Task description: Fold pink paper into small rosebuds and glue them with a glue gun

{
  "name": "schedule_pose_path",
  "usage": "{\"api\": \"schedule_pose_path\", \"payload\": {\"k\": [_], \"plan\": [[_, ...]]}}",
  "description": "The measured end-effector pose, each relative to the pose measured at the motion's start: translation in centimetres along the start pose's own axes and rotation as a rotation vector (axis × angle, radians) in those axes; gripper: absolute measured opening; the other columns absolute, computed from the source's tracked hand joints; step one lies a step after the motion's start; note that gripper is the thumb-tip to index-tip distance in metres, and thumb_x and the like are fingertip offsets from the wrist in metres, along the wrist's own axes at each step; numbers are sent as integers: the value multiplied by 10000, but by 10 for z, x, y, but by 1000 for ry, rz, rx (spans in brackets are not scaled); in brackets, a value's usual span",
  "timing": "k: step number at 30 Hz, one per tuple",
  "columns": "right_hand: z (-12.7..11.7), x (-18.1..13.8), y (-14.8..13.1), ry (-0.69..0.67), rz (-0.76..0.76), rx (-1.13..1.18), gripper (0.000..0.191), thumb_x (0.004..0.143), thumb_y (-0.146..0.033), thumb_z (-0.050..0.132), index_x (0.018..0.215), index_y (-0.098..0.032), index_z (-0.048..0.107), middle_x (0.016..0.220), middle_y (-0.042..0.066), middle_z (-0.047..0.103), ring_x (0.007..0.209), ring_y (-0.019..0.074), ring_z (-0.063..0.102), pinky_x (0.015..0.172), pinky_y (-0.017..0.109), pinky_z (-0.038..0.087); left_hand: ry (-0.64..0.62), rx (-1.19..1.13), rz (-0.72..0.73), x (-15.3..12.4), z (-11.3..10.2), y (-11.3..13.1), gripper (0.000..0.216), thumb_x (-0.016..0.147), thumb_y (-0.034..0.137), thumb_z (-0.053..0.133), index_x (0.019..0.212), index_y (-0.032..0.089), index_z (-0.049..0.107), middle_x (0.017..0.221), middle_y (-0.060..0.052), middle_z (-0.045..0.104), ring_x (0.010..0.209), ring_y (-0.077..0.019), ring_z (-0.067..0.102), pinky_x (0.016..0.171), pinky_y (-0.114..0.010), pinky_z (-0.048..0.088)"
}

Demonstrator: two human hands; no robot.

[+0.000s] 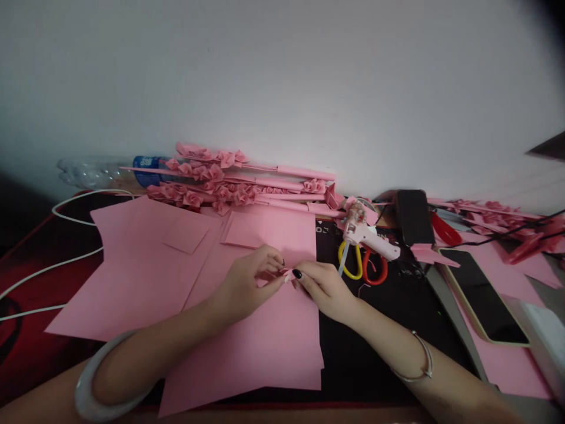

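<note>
A small folded piece of pink paper (288,272) is pinched between the fingertips of both hands, above the large pink sheets (265,359). My left hand (253,277) comes in from the left, its thumb and fingers closed on one side of the piece. From the right, my right hand (324,288) grips the other side, its dark-nailed thumb on top. The fingers hide much of the piece, so its exact fold cannot be made out. Just behind the hands lies a stack of smaller pink paper squares (247,229).
Pink paper flowers on stems (229,191) lie along the wall beside a plastic bottle (101,172). Right of my hands are a glue gun (368,235) and scissors (374,268). Farther right sits a phone (485,300). White cables (53,268) cross the left side.
</note>
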State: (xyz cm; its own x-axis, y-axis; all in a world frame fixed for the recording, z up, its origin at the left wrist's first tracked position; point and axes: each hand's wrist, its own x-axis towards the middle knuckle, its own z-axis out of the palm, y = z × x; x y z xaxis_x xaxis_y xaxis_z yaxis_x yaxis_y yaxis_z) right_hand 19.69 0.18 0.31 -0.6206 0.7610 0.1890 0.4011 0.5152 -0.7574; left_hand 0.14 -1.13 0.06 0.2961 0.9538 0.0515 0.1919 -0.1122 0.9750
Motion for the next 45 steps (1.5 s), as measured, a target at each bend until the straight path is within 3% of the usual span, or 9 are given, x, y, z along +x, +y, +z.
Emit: {"api": "schedule_pose_path", "payload": {"k": [5,13,19,22,28,32,37,41,45], "plan": [[1,2,-1,2,4,-52,243,925,-117,400,705,-187,476,631,-21,455,573,120,446,553,230,351,-35,26,41,1,0,-2,68,822,194,607,882,174,582,849,-32,663,802,-148,651,732,-261,536],[2,3,-1,-16,-2,-87,259,939,-158,389,688,-188,446,638,-21,429,586,118,435,570,234,330,-47,130,111,3,-1,-2,43,816,158,580,833,167,619,817,-31,630,756,-139,617,685,-241,513],[2,3,-3,-37,9,-121,261,927,-186,410,667,-193,397,613,-37,358,548,108,368,540,243,276,-82,39,2,4,-2,-5,32,786,161,615,789,145,642,747,-20,668,708,-141,620,662,-250,487],[2,2,-3,-44,-24,-118,255,913,-174,418,663,-197,372,609,-44,327,541,105,337,536,245,258,-104,-38,-31,5,-2,-4,27,760,123,613,752,149,613,814,-22,670,751,-141,624,694,-253,481],[1,1,-1,-109,-113,-72,279,906,-139,388,642,-202,318,604,-46,307,538,102,309,532,239,246,-219,-91,-88,3,-4,-1,198,741,120,620,915,184,550,644,48,601,628,-120,569,589,-223,418],[1,1,-1,-116,-136,-64,284,897,-140,387,633,-203,306,592,-48,306,533,101,314,530,237,248,-268,-110,-103,4,-5,2,188,737,122,630,883,186,531,629,60,581,611,-109,551,571,-210,395],[1,1,-1,-76,-107,-27,302,910,-156,395,620,-198,322,580,-51,315,513,90,316,517,229,250,-237,-218,-154,7,-4,1,204,723,154,666,867,177,524,643,49,616,640,-116,597,604,-222,438],[2,2,-2,-7,-28,-5,329,937,-217,419,612,-188,374,564,-56,322,496,83,322,497,216,252,-162,-228,-96,7,-2,-2,161,717,179,684,804,154,550,707,21,617,688,-122,617,651,-246,481],[3,3,-3,102,52,-23,354,927,-251,470,592,-188,377,527,-67,296,469,78,296,471,218,231,-171,-173,-84,5,-2,-1,101,793,191,604,753,157,519,654,17,604,607,-112,607,573,-227,482]]}}
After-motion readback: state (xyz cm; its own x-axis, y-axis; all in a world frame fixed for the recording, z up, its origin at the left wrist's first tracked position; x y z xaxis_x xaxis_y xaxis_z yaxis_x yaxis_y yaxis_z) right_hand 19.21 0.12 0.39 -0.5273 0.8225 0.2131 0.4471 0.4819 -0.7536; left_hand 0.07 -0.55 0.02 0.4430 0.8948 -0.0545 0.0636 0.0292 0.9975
